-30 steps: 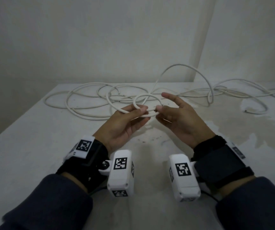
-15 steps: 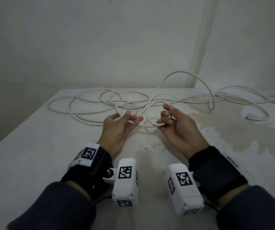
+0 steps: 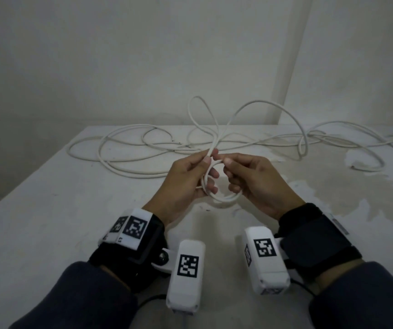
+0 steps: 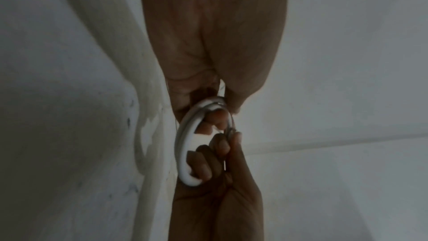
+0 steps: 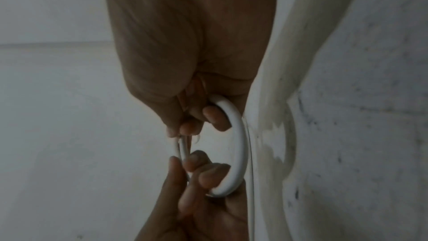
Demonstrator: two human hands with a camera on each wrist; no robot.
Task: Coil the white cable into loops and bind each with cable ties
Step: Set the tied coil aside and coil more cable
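Both hands have drawn together and risen since half a second ago, closing what was an open curve of white cable [image 3: 224,200] into a small coil held above the tabletop [image 3: 48,210]. At center, the left hand [image 3: 186,184] pinches the strands at the top of the coil between thumb and forefinger, its lower fingers curled through the ring. The right hand [image 3: 254,184] pinches the cable just beside that grip, its other fingers hooked around the coil's near side. Seen from the left wrist, the coil [image 4: 185,146] shows at least 2 turns lying together; from the right wrist, the ring [image 5: 236,146] spans the fingers of both hands. From the pinch, 2 strands rise in tall arcs and drop back to the far part of the tabletop, where the rest of the cable sprawls in loose tangles running off to the right. Pale, patchy stains mark the surface at right.
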